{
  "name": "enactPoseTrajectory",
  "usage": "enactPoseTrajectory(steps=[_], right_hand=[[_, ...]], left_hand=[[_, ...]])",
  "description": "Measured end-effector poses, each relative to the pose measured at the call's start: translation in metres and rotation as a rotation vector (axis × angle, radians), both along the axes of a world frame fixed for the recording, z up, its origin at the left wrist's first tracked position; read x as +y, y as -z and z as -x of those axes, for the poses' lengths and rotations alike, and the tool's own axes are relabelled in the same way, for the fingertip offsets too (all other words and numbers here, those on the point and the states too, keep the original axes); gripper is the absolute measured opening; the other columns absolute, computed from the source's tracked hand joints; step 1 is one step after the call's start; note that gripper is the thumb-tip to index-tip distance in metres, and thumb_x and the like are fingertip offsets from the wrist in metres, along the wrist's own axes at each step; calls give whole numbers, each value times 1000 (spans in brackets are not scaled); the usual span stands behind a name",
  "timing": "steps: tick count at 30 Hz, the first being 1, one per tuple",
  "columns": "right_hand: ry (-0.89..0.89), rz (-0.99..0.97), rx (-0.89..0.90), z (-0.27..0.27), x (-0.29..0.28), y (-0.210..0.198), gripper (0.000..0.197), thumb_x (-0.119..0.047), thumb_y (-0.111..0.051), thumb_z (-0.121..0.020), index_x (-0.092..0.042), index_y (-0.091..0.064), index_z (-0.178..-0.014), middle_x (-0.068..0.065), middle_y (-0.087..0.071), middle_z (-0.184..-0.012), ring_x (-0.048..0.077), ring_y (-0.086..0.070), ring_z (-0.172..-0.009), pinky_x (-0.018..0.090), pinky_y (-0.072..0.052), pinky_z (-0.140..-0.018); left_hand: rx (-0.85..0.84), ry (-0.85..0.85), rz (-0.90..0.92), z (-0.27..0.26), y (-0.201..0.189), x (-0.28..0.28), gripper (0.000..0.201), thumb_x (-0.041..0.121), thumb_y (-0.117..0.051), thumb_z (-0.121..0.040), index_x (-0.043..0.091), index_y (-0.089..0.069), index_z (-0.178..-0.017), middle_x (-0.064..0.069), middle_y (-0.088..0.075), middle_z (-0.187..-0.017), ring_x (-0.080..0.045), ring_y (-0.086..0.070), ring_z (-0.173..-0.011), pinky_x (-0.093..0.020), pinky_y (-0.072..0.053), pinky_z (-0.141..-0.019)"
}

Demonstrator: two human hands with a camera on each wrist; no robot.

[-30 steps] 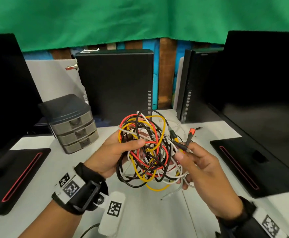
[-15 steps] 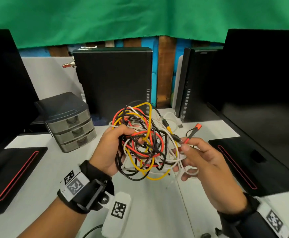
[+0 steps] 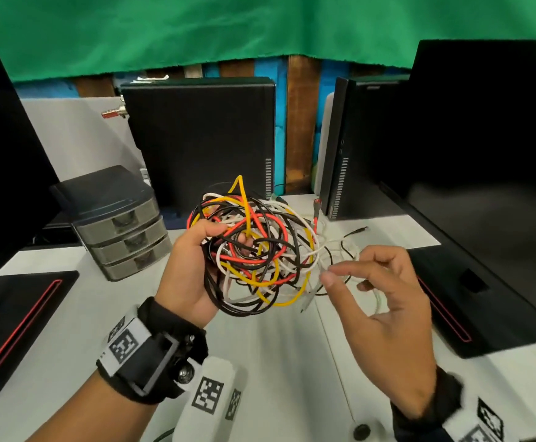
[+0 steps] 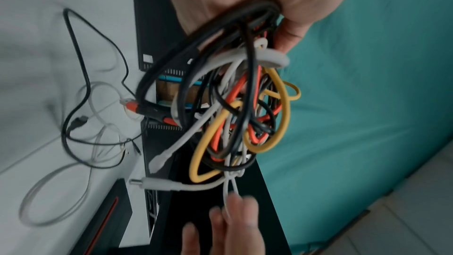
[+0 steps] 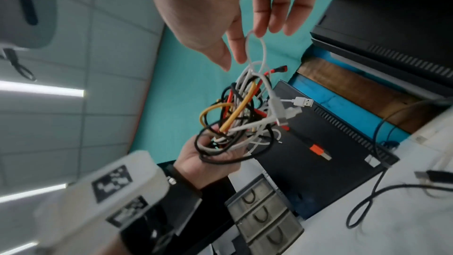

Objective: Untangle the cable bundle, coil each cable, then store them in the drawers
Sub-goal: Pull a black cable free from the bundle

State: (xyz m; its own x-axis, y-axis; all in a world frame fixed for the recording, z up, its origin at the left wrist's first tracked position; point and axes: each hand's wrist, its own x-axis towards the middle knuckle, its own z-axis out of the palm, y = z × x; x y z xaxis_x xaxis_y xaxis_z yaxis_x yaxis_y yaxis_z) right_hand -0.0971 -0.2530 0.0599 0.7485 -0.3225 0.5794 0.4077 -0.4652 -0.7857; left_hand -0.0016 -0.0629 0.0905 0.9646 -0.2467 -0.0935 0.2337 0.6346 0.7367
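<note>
- Grey plastic makes up the drawer unit (image 3: 123, 224) at the left of the white desk (image 3: 279, 362), a stack of three drawers, all pushed in. It stands well apart from the hands, probably waiting for coiled cables; nothing visible has been stored yet.
- The left hand (image 3: 193, 272) is raised over the desk with the fingers (image 3: 210, 229) curled round one side of the cable bundle (image 3: 253, 250), thumb hooked over the top strands. It seems to act as an anchor, so that the knot does not travel when a strand is pulled.
- The cable bundle is a loose ball of black, red, yellow and white leads, held clear of the desk, between the two hands. In the left wrist view several plug ends hang free of it, which suggests they are the places to start from.
- A white cable (image 5: 256, 49) leads out of the ball's right side as a thin loop to the right hand (image 3: 384, 317).
- The right hand is spread and relaxed, thumb and forefinger tips close together beside the ball. In the right wrist view the white loop hangs over the fingers (image 5: 259, 18), hooked rather than squeezed; I judge it is being teased out gently so the knot does not tighten.
- More black and white leads (image 4: 81, 104) lie slack on the desk behind, near the upright black computer cases (image 3: 199, 145).
- The untangling has barely started.
</note>
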Motion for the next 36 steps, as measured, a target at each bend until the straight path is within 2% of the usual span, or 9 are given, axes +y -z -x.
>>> enactPoseTrajectory(steps=[4,8,11,15,19,25,28,32,36], right_hand=[[-43,47,163,-5,-2,5,27,-65,-73,-72,-39,-75,-78,-12,-53,-107,10,-51,-112,14,-42,-85],[-134,-25,267,-11,-9,5,21,-53,-68,-78,-33,-75,-71,-7,-57,-112,10,-55,-111,36,-52,-87],[-158,20,277,-11,-19,-4,22,-42,-68,-84,-26,-74,-70,-9,-60,-109,9,-57,-110,31,-52,-83],[-195,46,280,-11,-36,-25,22,-24,-70,-89,-25,-67,-67,-9,-61,-89,4,-52,-58,12,-37,-52],[-167,33,233,-10,-43,-30,29,-18,-72,-89,-28,-64,-63,-6,-57,-83,9,-41,-45,13,-34,-47],[-179,-39,200,-10,-43,-27,22,-10,-78,-81,-27,-71,-70,-15,-63,-95,4,-64,-94,13,-48,-69],[-245,-52,204,-7,-35,-25,18,-14,-81,-77,-29,-73,-72,-13,-64,-103,7,-63,-110,28,-53,-82],[-312,-32,215,-4,-21,-19,7,-27,-79,-77,-32,-74,-76,-15,-67,-104,11,-64,-109,30,-54,-81],[-351,-38,234,-4,-14,-12,15,-37,-73,-76,-23,-76,-81,-8,-72,-94,16,-68,-94,25,-54,-72]], left_hand=[[-41,26,-23,12,4,-15,24,15,-51,-92,7,-73,-95,-10,-73,-78,-19,-72,-66,-34,-61,-67],[-75,53,-14,15,4,-14,30,14,-55,-86,2,-71,-109,-13,-75,-89,-19,-73,-70,-33,-61,-65],[-122,21,-56,11,0,-9,38,10,-57,-86,2,-65,-123,-15,-74,-101,-18,-72,-72,-34,-63,-69],[-175,-16,-126,4,-2,3,42,6,-57,-88,4,-60,-130,-18,-72,-112,-24,-75,-85,-40,-63,-77],[-190,46,-134,3,-2,11,54,9,-61,-84,3,-54,-137,-21,-70,-119,-31,-74,-96,-44,-61,-83],[-171,86,-69,0,3,11,53,5,-65,-76,4,-63,-128,-22,-69,-117,-32,-73,-95,-49,-60,-87],[-117,100,83,-3,4,11,66,11,-59,-60,1,-63,-126,-19,-72,-109,-34,-73,-91,-49,-61,-77],[-97,43,171,-4,5,12,42,14,-41,-69,5,-73,-94,-13,-75,-86,-30,-73,-78,-43,-61,-67],[-86,40,199,-4,7,13,41,16,-37,-78,7,-75,-92,-13,-74,-92,-31,-72,-84,-50,-61,-79]])
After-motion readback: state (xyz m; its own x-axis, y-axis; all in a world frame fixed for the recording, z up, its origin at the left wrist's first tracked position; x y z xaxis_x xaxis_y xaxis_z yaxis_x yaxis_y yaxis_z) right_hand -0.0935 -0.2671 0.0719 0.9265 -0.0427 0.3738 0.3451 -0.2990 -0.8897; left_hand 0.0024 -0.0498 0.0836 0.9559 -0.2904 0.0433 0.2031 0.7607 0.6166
